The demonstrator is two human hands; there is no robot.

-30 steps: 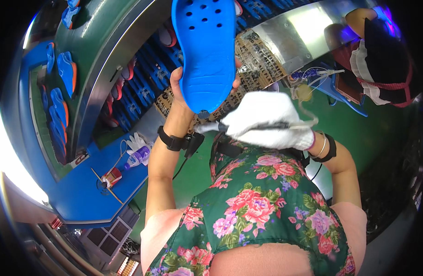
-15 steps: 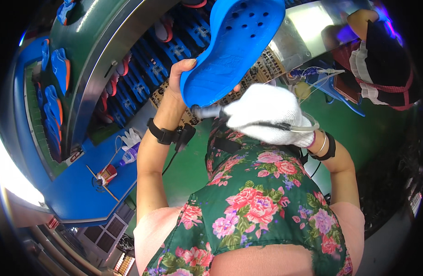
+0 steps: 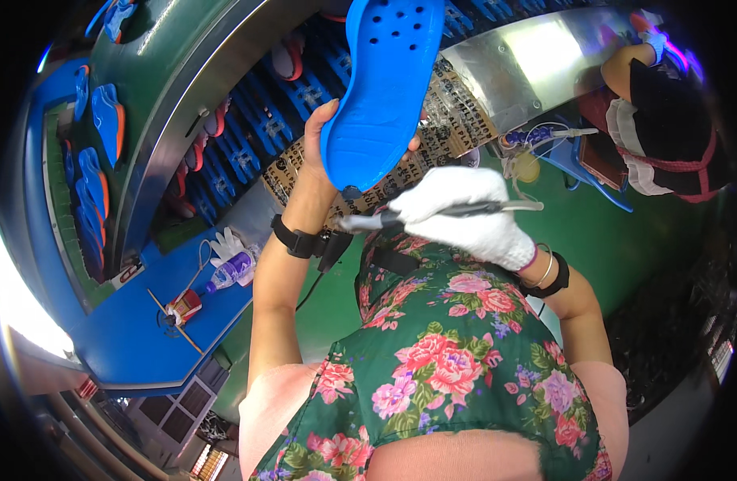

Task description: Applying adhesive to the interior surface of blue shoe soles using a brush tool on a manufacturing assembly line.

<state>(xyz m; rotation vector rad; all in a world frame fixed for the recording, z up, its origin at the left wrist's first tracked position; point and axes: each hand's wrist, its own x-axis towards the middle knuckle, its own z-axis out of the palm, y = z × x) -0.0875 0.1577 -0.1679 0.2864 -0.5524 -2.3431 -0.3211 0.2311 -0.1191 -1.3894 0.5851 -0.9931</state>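
Note:
My left hand (image 3: 316, 138) is closed around a bright blue clog (image 3: 384, 104), held upright at the top middle with its inside facing me. The thumb lies on the clog's left edge, and fingertips show at its right side. Several round holes dot the clog's upper end. At the lower heel end there is a small dark spot (image 3: 351, 192). My right hand (image 3: 465, 215), in a white knitted glove, grips a pen-like tool (image 3: 364, 222) with a dark handle and a blurred grey tip. That tip sits just below the heel, apart from it.
A curved metal-edged machine (image 3: 172, 104) stands at the left, with blue and orange shoes (image 3: 108, 120) beside it. The blue table (image 3: 136, 345) holds a bottle with a purple label (image 3: 234, 271), a white glove (image 3: 226, 244) and a red container (image 3: 182, 307). Another person (image 3: 665, 120) is at the right.
The clog has moved left and slightly down in view and turned more upright. My right hand has lowered, taking the tool's tip from the heel edge to below it.

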